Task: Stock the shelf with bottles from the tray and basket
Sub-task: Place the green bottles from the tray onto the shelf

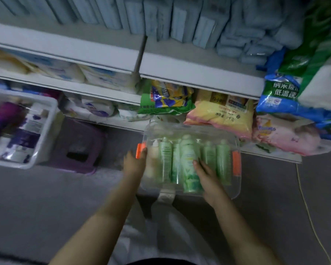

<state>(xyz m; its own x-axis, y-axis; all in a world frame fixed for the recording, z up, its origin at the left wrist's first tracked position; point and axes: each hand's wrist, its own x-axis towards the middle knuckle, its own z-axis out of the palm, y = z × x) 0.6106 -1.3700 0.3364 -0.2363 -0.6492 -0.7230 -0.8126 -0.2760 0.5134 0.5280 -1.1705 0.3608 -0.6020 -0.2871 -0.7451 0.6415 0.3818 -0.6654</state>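
A clear plastic box [235, 188] with orange side latches sits on the floor in front of the shelf. Several green bottles [187, 161] and one pale cream bottle [153, 159] lie side by side in it. My left hand [135, 164] touches the box's left edge by the orange latch [140, 150]. My right hand [208, 178] rests with straight fingers over the green bottles, on the box's top. At the left, a white tray [50, 121] holds several purple and white bottles [27, 129].
White shelves [199, 73] carry blue packs on top, tissue packs at left, and yellow, green and pink bags [224, 115] at right. A purple stool [78, 148] stands under the tray. A yellow cord [310, 217] runs along the grey floor at right.
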